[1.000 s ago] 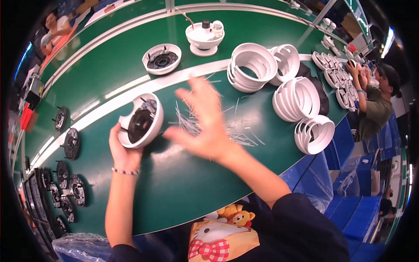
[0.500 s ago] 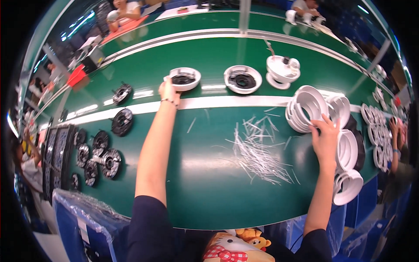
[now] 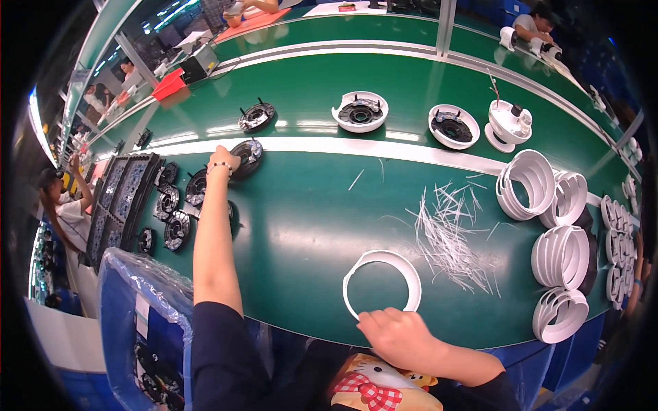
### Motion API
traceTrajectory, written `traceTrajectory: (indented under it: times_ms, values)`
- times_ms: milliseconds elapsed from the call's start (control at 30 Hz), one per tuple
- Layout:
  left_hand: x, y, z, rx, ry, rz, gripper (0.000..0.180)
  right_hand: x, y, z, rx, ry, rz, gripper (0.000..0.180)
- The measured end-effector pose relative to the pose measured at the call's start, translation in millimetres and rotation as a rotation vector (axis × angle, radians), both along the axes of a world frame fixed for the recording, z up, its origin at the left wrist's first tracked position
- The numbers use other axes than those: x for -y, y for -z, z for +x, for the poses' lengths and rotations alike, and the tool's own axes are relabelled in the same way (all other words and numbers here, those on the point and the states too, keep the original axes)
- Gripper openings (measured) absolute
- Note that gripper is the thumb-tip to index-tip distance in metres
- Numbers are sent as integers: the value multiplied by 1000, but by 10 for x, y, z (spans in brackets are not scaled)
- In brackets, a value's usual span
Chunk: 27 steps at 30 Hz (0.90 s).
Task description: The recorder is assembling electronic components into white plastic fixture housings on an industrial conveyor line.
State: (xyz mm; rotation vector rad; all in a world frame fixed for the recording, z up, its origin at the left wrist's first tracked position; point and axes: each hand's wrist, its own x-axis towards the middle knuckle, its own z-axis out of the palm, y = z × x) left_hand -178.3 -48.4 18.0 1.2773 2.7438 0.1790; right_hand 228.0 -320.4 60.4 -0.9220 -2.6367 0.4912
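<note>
My right hand (image 3: 397,334) is closed on the near rim of a white plastic ring (image 3: 414,279), by the table's front edge. The ring tilts above the green surface. Further left, my left hand (image 3: 226,160) grips the left side of a black round part (image 3: 249,162) with silvery pieces on it. More black round parts (image 3: 177,230) lie beside that forearm, one partly hidden behind it. Beyond the white strip are a single black part (image 3: 257,116) and two white round housings (image 3: 359,127) with black inserts.
Stacks of white rings (image 3: 559,257) stand at the right. Thin white strips (image 3: 449,236) lie scattered mid-table. A white domed assembly (image 3: 508,123) with a wire is behind them. Black trays (image 3: 122,198) and a plastic-lined blue bin (image 3: 116,301) are at the left. Other people work around the line.
The view has swung left. My right hand has brought a white ring from the stacks to the front edge. My left hand has left the white housing and taken hold of a black round part.
</note>
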Motion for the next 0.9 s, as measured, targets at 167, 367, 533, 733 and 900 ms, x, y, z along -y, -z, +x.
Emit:
traceTrajectory:
  times_ms: [167,367,533,733,900]
  values:
    - [388,-282,610,-42,126,354,54,-121,17,-138,1,22,-10,42]
    - [610,-151,953,442,372,818,27,-493,-117,64,219,133,-244,104]
    - [896,-108,1587,1157,468,877,18,-462,-93,44,173,80,-219,109]
    - [1157,-104,1965,1458,480,791,19,-616,-81,91,-62,106,-188,106]
    - [1486,-107,2421,1614,519,863,20,-870,26,171,-957,545,-322,110]
